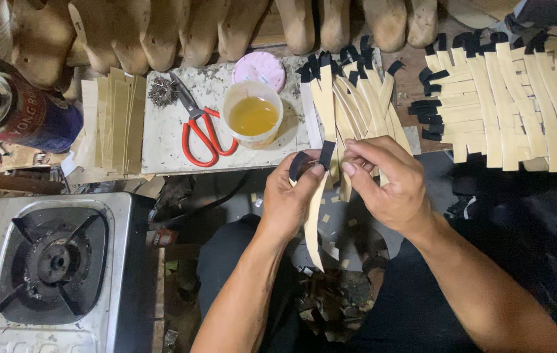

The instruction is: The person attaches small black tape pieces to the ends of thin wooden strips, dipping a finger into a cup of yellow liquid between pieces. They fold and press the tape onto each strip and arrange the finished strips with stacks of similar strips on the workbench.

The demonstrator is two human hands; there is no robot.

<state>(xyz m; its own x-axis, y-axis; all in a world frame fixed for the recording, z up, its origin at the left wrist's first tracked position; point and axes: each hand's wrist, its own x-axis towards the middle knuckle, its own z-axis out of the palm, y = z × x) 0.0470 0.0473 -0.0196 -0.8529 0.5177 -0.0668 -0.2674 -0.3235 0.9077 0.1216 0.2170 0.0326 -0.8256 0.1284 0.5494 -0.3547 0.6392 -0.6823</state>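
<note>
Both hands meet over the lap, pinching one tan strip (313,219) with a black band folded at its top end. Left hand (286,202) clamps the strip's upper part between thumb and fingers, black band curling over the fingertips; the tail hangs free toward the knees. Right hand (389,183) closes thumb and forefinger on the black end from the other side, so both grips are shut on the same piece. Just beyond the hands, a fan of finished strips (357,108) lies on the white board (160,140), black tips pointing away; a second batch (507,108) lies well apart to the right. On the board: an open cup of amber glue (253,114), its pink lid (260,68) behind it, red-handled scissors (201,131), plain strips stacked (116,121) at the left edge. A gas burner (52,261) stands near the left elbow; wooden shoe lasts (239,26) line the back. Risks, as judged: the black fold may set crooked or spring open if pinch pressure slackens; wet glue could smear onto fingers; the open cup sits near enough to be knocked.
</note>
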